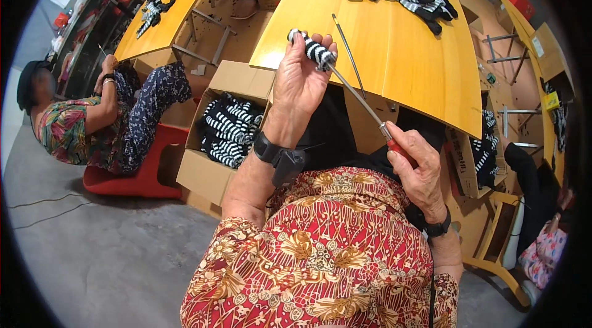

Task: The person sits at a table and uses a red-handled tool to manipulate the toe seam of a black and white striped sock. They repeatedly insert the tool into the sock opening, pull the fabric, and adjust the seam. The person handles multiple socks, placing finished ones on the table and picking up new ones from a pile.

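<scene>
The left hand [300,84] gripped a small black-and-white striped knitted tube [313,49], raised just in front of the yellow wooden table's [413,69] near edge. The right hand [419,171] clasped the red handle of a long thin metal rod [356,96], whose tip entered the tube. A second thin metal rod [348,53] lay on the table. An open cardboard box [225,134] of striped pieces stood to the left.

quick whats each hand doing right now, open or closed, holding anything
Left hand: closed, holding a black-and-white striped fabric piece.
Right hand: closed on the red handle of a long metal rod, whose tip goes into the striped piece.
</scene>
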`<state>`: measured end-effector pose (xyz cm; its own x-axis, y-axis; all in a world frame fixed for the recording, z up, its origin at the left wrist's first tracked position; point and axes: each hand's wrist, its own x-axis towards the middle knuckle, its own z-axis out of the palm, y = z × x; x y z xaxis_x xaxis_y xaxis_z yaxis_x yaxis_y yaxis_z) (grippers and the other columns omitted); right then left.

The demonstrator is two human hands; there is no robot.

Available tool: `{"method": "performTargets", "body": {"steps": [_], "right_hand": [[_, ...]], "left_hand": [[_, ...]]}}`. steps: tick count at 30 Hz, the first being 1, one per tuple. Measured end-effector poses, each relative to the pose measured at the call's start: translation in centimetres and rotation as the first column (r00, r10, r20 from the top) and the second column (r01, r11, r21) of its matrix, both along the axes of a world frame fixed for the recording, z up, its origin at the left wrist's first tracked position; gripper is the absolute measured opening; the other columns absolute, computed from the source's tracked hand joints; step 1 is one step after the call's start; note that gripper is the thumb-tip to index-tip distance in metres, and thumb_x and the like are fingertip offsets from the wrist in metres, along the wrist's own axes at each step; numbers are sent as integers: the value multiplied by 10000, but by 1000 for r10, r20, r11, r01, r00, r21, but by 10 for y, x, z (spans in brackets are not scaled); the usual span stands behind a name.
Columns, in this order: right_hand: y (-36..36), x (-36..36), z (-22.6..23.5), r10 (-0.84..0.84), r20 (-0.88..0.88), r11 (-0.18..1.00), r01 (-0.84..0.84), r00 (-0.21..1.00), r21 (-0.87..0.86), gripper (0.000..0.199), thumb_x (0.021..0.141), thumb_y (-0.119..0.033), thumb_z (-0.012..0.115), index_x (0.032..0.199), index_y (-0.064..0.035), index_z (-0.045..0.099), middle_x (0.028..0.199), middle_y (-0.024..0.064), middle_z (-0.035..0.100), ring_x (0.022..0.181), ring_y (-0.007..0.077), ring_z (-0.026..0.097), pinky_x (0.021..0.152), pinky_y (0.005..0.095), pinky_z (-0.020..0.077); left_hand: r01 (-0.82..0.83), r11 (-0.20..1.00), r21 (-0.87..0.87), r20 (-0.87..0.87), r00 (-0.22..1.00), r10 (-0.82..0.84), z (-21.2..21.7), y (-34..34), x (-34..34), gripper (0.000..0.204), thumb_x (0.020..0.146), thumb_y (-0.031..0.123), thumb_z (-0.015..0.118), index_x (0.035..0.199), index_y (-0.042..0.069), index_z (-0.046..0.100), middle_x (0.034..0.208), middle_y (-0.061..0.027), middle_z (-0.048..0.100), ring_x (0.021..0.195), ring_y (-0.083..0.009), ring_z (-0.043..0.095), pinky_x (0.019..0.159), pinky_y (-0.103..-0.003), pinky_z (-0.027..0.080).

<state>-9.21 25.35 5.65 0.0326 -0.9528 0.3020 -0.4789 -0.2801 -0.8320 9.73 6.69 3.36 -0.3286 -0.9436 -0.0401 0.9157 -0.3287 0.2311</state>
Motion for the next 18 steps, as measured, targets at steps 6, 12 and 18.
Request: {"method": "performTargets", "body": {"steps": [6,12,18], "right_hand": [[2,7,0,-36,19,999,36,999,10,422,820,53,603,1240,17,594,869,86,575,738,155,552,668,248,449],[0,8,1,-70,54,992,75,996,-100,411,835,47,594,1244,14,593,879,80,582,752,146,552,679,256,457],[7,6,3,-100,109,994,105,989,-37,424,836,48,585,1258,11,584,885,78,588,743,134,552,672,251,457]], "left_hand": [[-42,986,-158,54,997,52,18,8,-13,209,953,151,583,1132,65,521,996,-83,583,882,-177,578,744,-294,541],[-9,969,-247,29,999,16,39,16,-34,274,955,138,581,1202,66,487,1046,-91,564,864,-145,543,709,-254,498],[-75,929,-361,57,993,102,48,11,-33,299,960,136,569,1239,82,475,1091,-63,577,949,-172,582,816,-287,502]]}}
